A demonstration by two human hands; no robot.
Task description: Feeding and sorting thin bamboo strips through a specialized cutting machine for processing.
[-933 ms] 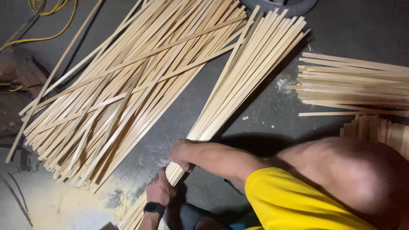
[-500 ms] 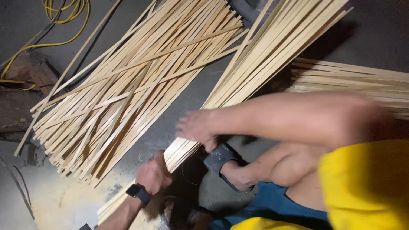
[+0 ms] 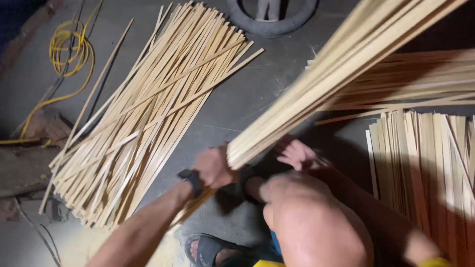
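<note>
Bamboo strips covered a dark concrete floor where a person crouched at work. Toward the floor's far-left corner lay a coiled yellow cable [image 3: 69,49]; beside it a wide loose pile of strips [image 3: 148,123] fanned from the far edge down toward the near-left corner. At the near middle, the left hand [image 3: 213,167], a dark band at its wrist, was clenched around the lower end of a lifted bundle of strips [image 3: 336,74], which rose at a slant toward the far-right corner, its butt ends close to the floor. Just right of the grip, the right hand [image 3: 297,153] was released, fingers spread and touching nothing that could be seen. A bare knee [image 3: 311,222] and a dark sandal [image 3: 210,247] showed at the near edge. Further stacks [image 3: 425,163] lay along the right edge. Judging by the slant, the bundle would handle best gripped tight near its ends, with the free hand closing on it so no strip slipped loose.
</note>
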